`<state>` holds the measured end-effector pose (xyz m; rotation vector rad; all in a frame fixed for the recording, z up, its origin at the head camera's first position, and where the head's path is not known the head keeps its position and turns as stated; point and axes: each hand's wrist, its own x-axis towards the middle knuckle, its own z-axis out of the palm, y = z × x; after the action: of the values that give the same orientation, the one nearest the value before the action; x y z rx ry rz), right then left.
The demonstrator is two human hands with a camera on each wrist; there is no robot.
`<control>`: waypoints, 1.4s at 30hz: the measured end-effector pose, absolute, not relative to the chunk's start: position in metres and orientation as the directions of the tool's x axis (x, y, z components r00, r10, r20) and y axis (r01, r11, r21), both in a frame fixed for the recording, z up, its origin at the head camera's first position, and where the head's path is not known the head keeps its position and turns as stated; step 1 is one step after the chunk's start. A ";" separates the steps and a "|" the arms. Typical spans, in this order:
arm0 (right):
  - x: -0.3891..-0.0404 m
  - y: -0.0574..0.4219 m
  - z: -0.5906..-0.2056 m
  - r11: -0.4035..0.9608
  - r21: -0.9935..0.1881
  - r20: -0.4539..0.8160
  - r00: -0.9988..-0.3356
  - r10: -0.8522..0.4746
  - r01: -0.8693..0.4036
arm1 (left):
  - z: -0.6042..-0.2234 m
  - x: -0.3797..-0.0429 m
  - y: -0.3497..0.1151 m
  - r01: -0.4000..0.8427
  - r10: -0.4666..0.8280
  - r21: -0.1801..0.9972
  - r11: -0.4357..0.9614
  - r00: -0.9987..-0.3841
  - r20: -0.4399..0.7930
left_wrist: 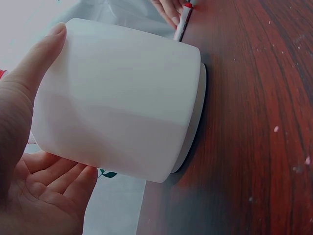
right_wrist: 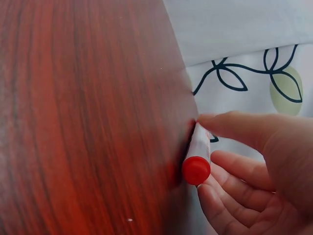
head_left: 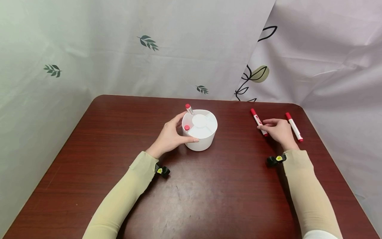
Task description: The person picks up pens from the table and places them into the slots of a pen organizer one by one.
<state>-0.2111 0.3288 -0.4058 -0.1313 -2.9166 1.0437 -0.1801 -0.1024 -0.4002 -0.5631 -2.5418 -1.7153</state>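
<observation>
A round white pen organizer point(head_left: 200, 143) with divided compartments stands upright at mid-table. My left hand point(head_left: 169, 135) grips its left side, thumb across the near wall and fingers around the far side, as the left wrist view shows too. Two red-capped markers are in it: one marker point(head_left: 189, 108) leans at the back rim, and of the other only the red end point(head_left: 187, 127) shows. To the right, my right hand point(head_left: 280, 131) pinches a white marker with red ends point(head_left: 255, 117) between thumb and fingers. That marker point(right_wrist: 196, 170) is at the table surface.
Another red-and-white marker point(head_left: 293, 127) lies on the brown wooden table point(head_left: 232, 186), right of my right hand. A pale curtain point(head_left: 119, 66) with leaf prints hangs behind the table's far edge and along its sides.
</observation>
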 end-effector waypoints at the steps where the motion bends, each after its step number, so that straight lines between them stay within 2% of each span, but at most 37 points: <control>1: -0.211 0.329 -0.406 0.772 -0.632 0.008 -0.995 0.098 0.071 | -0.400 -0.180 -0.102 0.307 0.281 0.893 0.329 -0.935 0.218; 24: -0.215 0.324 -0.408 0.797 -0.597 0.012 -0.992 0.127 0.095 | -0.399 -0.179 -0.102 0.307 0.288 0.896 0.320 -0.933 0.217; 42: -0.207 0.319 -0.372 0.685 -0.723 0.097 -0.967 0.237 0.096 | -0.401 -0.179 -0.103 0.311 0.281 0.895 0.319 -0.933 0.225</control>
<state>-0.2067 0.3187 -0.3723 -0.2710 -2.7128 1.1481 -0.1795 -0.1025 -0.4011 -0.5681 -2.5288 -1.7264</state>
